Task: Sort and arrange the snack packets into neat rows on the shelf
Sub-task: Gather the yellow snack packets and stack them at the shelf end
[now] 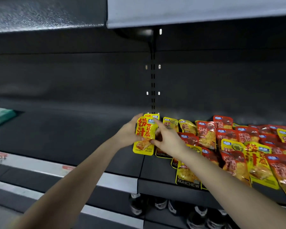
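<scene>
Packet (144, 134): yellow, upright, held near the middle of the shelf (73, 129), just left of the pile; a second yellow one peeks out behind it.
Left hand (128, 132): grips the packet's left side, fingers curled behind it.
Right hand (168, 139): pinches the packet's right side.
Pile (238, 146): red and yellow packets lie jumbled on the shelf's right part.
Green box (0, 116): at the shelf's left edge.

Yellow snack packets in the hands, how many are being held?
2. One yellow foil snack packet with red lettering faces the camera, pinched between left hand and right hand; a second yellow packet peeks above it from behind. Others may be hidden.
</scene>
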`<state>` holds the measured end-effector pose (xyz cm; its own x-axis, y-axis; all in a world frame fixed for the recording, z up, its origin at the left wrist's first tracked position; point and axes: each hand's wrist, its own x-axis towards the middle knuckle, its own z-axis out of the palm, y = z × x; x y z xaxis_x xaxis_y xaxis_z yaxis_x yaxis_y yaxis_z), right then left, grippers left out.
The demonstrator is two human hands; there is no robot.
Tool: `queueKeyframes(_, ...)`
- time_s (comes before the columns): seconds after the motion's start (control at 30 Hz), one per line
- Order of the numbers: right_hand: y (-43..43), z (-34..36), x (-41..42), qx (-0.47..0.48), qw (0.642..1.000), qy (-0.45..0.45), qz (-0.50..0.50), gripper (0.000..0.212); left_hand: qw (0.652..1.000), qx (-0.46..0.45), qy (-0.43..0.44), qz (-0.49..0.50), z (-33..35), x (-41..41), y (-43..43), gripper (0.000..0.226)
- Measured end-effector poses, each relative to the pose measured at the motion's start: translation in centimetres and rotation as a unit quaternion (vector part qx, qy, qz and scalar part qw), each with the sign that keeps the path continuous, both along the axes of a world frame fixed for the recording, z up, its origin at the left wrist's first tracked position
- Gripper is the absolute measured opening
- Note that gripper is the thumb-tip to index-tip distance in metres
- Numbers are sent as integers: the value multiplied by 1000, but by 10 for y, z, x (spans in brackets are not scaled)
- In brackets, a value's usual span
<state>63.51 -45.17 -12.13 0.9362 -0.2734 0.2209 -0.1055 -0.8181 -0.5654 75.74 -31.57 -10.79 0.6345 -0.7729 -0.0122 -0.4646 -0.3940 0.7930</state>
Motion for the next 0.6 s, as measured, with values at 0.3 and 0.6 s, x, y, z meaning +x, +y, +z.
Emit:
queueKeyframes(0.3, 3, -12, 0, -155, 986, 69, -5, 72, 988, 92, -124, -9, -15, 10, 0, 92)
queueKeyframes(0.6, 9, -10, -3, -194, 978, 71, -19, 56, 980, 94, -173, -1, -23, 27, -9, 93)
